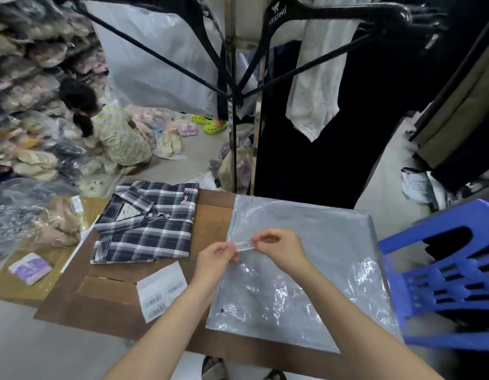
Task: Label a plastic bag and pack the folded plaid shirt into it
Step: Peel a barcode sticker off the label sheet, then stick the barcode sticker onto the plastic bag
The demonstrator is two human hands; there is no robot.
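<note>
A clear plastic bag (306,270) lies flat on the brown cardboard (101,297), on its right half. The folded plaid shirt (147,223), dark blue and white, rests collar up to the left of the bag. A small barcode label (244,246) is pinched at its two ends by my left hand (218,256) and my right hand (279,249), just above the bag's left edge. A white sheet of barcode stickers (162,290) lies on the cardboard below the shirt.
A blue plastic stool (443,275) stands at the right. Bagged goods (32,229) and a small purple packet (29,267) lie at the left. A clothes rack with hangers (238,78) rises behind the cardboard. A person (112,127) crouches on the floor beyond.
</note>
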